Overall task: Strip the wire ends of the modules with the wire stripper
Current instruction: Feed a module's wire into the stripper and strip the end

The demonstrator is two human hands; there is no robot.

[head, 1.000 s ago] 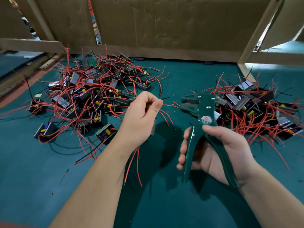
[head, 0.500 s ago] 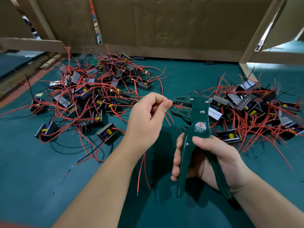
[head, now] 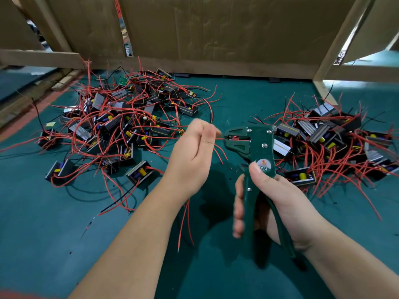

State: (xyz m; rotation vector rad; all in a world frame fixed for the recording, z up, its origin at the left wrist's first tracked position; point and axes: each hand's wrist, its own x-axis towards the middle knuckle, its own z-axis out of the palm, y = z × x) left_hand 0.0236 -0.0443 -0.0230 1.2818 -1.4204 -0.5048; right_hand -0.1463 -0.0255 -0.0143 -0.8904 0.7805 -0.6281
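Green table [head: 54,234] across the whole view, closed at the far edge by a cardboard wall [head: 216,29], presumably to keep parts from sliding off. On the far left, a big tangled pile of modules [head: 121,126] trailing red leads. On the right, a second pile [head: 323,143], well apart from the first, likely split that way to keep done and undone lots from mixing; sorting order unclear from here. Between the piles, near the middle, both hands at work. Right hand [head: 280,201] wrapped round the handles of the wire stripper [head: 257,147], thumb up by the round label, tool upright with its head turned left, mouth facing the other hand. Handles apart rather than squeezed home, so probably no cut made yet. Left hand [head: 192,156] raised level with the tool's head, fingers [head: 212,134] pinched on a red wire [head: 219,138], feeding its end straight into the mouth. Grip kept short, close to the tip, most likely to stop the thin lead from bending. That wire's own module possibly tucked in the palm, hidden. Two more loose leads [head: 185,223] dangling below the left wrist toward the near edge.
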